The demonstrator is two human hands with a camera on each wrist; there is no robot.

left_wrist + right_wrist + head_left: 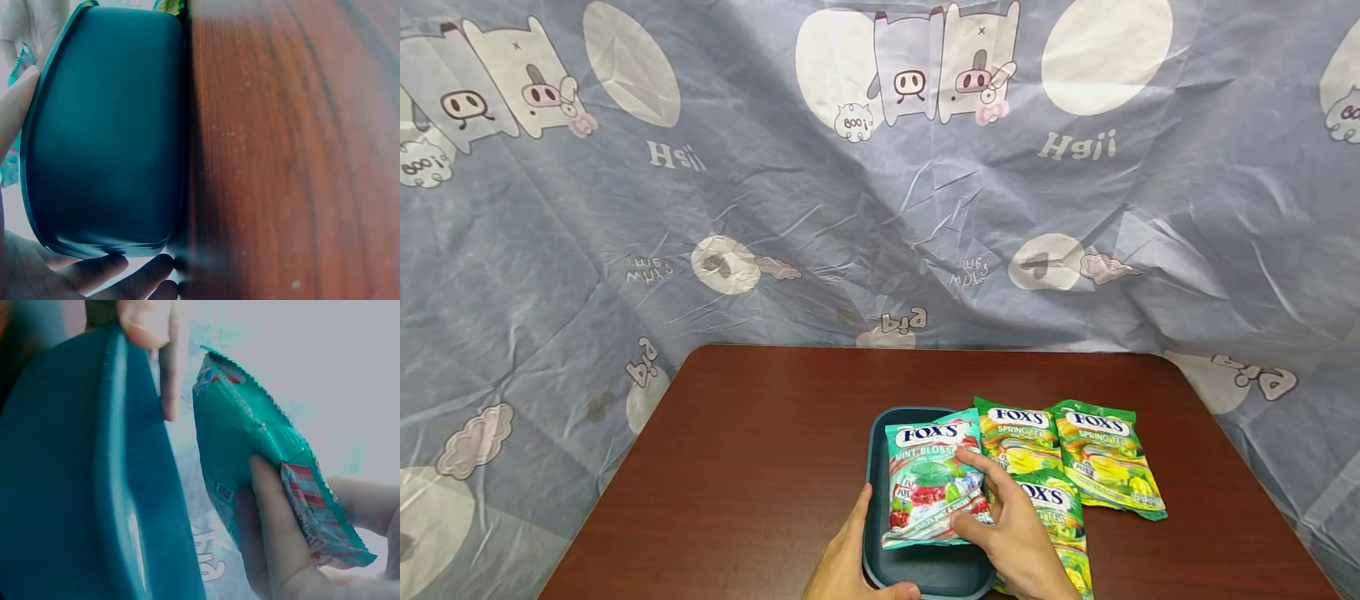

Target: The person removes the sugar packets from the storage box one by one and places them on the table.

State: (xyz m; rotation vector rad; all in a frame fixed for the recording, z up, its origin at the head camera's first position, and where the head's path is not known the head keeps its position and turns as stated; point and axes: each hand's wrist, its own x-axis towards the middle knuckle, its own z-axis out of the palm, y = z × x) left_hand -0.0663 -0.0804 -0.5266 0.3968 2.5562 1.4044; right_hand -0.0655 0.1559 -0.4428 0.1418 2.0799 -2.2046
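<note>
A brown wooden table [737, 467] is being viewed from above, backed by a crumpled blue cartoon-print cloth [880, 208]. At the table's six o'clock edge, a dark teal oval plastic tray [925, 571] is being steadied by the left hand [842, 562]: its thumb is being laid along the tray's nine o'clock rim and its fingers are being curled under the near end, as is shown by the left wrist view, where the tray wall [106, 125] is being cupped from below.

A teal foil packet of mint candy [931, 487] is being held over the tray, pinched by the right hand [1011, 533] at its three o'clock edge, thumb on the printed face and fingers behind. In the right wrist view the packet [262, 450] is being kept tilted just beside the tray rim [119, 456], not yet lying flat inside.

At three o'clock from the tray, three green foil candy packets [1075, 458] are lying overlapped on the table.

A slip is judged possible: the packet is being gripped by one edge only, so it could be dropped askew across the rim. The stacked packets under the right wrist could also be dragged off by it.
</note>
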